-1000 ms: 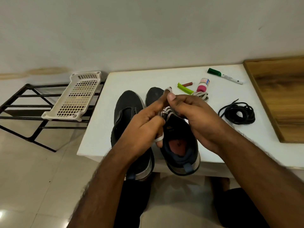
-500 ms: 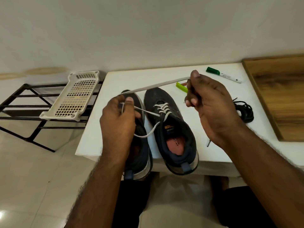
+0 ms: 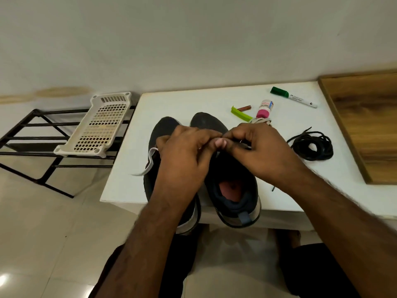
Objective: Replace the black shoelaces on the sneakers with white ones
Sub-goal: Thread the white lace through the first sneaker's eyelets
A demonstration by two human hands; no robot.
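Both hands meet over the lace area of the right sneaker (image 3: 234,186), fingertips nearly touching. The left hand (image 3: 184,151) curls its fingers round the white shoelace (image 3: 150,161), whose free length trails out leftward from those fingers, across the left sneaker (image 3: 163,127). The right hand (image 3: 257,147) has curled, pinching fingers, but what they pinch is hidden. The eyelets lie directly beneath the fingertips, so the right hand looks nearer for the next threading. The removed black shoelaces (image 3: 311,145) lie coiled just right of the right hand.
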